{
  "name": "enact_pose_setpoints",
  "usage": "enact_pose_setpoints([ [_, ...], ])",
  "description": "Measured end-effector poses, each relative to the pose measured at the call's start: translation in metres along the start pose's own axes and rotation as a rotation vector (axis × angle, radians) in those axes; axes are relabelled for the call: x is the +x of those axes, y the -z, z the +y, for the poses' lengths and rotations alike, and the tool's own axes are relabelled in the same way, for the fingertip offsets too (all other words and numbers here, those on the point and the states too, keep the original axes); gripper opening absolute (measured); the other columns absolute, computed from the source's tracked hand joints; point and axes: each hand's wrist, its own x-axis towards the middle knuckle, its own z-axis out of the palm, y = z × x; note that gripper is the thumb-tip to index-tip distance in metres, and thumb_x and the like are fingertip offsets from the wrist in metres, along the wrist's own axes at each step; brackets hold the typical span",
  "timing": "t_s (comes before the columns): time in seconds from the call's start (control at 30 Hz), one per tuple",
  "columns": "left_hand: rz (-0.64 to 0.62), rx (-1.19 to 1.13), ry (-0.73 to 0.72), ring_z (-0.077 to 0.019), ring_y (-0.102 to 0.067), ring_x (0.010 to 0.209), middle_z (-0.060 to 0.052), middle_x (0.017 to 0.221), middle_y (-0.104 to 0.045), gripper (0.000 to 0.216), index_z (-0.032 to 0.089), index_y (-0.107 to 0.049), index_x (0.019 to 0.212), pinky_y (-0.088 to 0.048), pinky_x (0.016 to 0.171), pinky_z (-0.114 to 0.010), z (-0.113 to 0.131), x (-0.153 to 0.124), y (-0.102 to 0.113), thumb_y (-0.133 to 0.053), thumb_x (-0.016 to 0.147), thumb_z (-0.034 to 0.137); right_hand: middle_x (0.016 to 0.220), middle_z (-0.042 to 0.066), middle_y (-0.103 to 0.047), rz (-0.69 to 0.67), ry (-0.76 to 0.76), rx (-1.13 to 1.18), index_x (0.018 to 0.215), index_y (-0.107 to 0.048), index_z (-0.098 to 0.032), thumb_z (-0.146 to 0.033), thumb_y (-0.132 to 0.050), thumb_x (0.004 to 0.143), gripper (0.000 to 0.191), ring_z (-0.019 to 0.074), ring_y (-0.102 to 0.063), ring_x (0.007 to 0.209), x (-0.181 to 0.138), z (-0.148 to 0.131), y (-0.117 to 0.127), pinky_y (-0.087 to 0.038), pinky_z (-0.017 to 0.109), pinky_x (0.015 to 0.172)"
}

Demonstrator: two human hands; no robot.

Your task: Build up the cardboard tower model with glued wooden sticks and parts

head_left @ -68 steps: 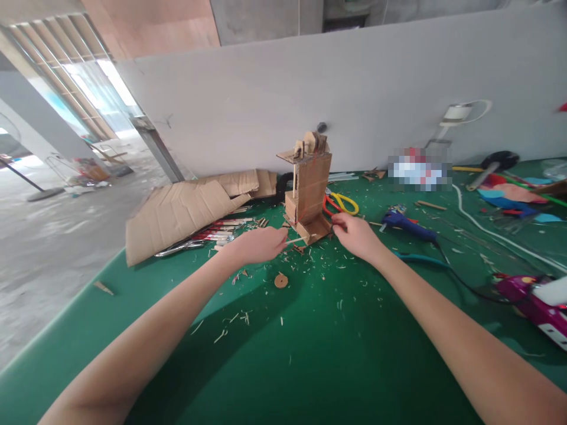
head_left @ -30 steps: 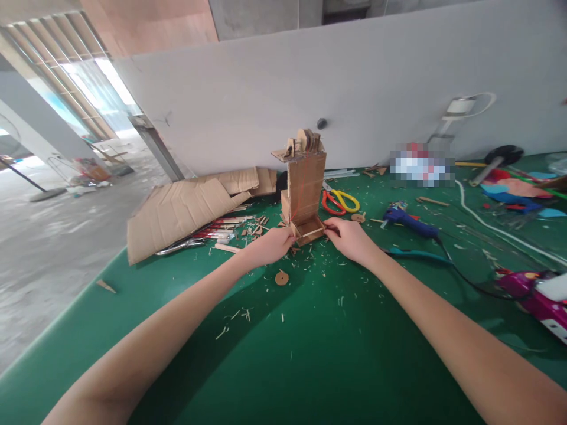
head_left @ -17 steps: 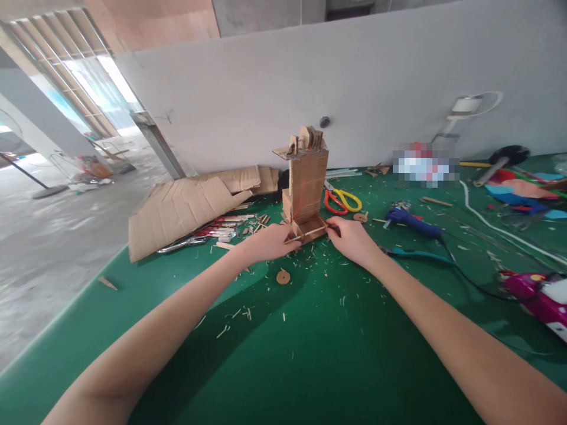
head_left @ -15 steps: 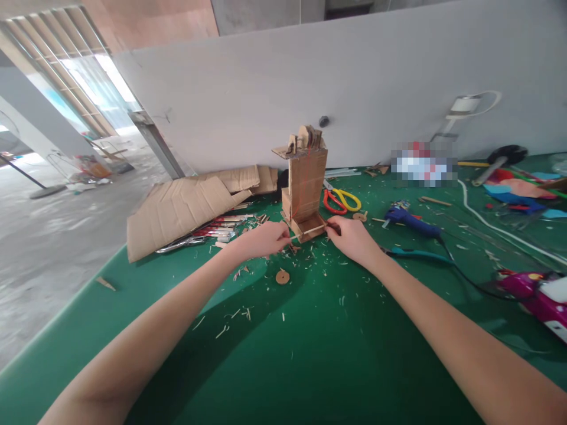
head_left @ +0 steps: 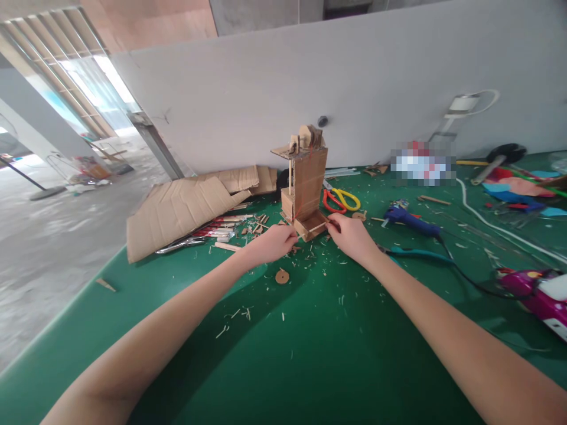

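A tall cardboard tower model (head_left: 306,177) stands on the green table (head_left: 319,354), with small wheels at its top and a shallow cardboard tray (head_left: 311,225) at its foot. A thin wooden stick (head_left: 315,227) lies across that tray. My left hand (head_left: 271,244) is closed in a pinch at the stick's left end, by the tray's corner. My right hand (head_left: 351,236) is closed in a pinch at the stick's right end, touching the tray's right side. A red thread runs down the tower's front.
Flattened cardboard sheets (head_left: 186,206) and several tools (head_left: 208,233) lie to the left. Red and yellow scissors (head_left: 339,200), a blue glue gun (head_left: 410,219) with its cable, and a pink tool (head_left: 538,298) lie to the right. A cardboard disc (head_left: 282,275) and wood shavings litter the table.
Both hands stay at the foot of the tower, holding the stick over the tray. The tower has turned slightly and the hands have shifted a little with it.
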Motion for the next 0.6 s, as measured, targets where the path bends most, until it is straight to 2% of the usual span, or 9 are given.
enact_pose_setpoints([
  [0.27, 0.068, -0.052, 0.003, -0.0150, -0.057, 0.066, -0.005, 0.072, -0.063, 0.026, 0.016, -0.056, 0.073, -0.039, 0.060, -0.026, -0.003, 0.007, -0.011, -0.036, 0.088, 0.024, 0.075, 0.011, -0.071, 0.030, -0.023, -0.040, 0.099, -0.066, -0.014, -0.022, -0.048, 0.084, 0.024, 0.0217, -0.065, 0.064, 0.004, 0.001, -0.003, -0.045, 0.029, 0.061],
  [0.43, -0.003, -0.186, 0.033, -0.0124, -0.056, 0.060, -0.004, 0.067, -0.064, 0.026, 0.015, -0.056, 0.068, -0.040, 0.057, -0.024, -0.006, 0.010, -0.008, -0.038, 0.085, 0.024, 0.075, 0.011, -0.071, 0.036, -0.016, -0.028, 0.102, -0.065, -0.014, -0.022, -0.048, 0.084, 0.026, 0.0220, -0.066, 0.064, 0.003, 0.000, -0.002, -0.046, 0.030, 0.063],
  [0.6, -0.079, -0.319, 0.121, -0.0087, -0.048, 0.050, -0.003, 0.065, -0.060, 0.026, 0.013, -0.057, 0.074, -0.036, 0.047, -0.021, -0.004, 0.012, -0.004, -0.037, 0.085, 0.024, 0.077, 0.011, -0.072, 0.036, -0.019, -0.011, 0.102, -0.065, -0.013, -0.022, -0.050, 0.083, 0.026, 0.0232, -0.066, 0.066, 0.003, 0.001, -0.003, -0.047, 0.031, 0.065],
])
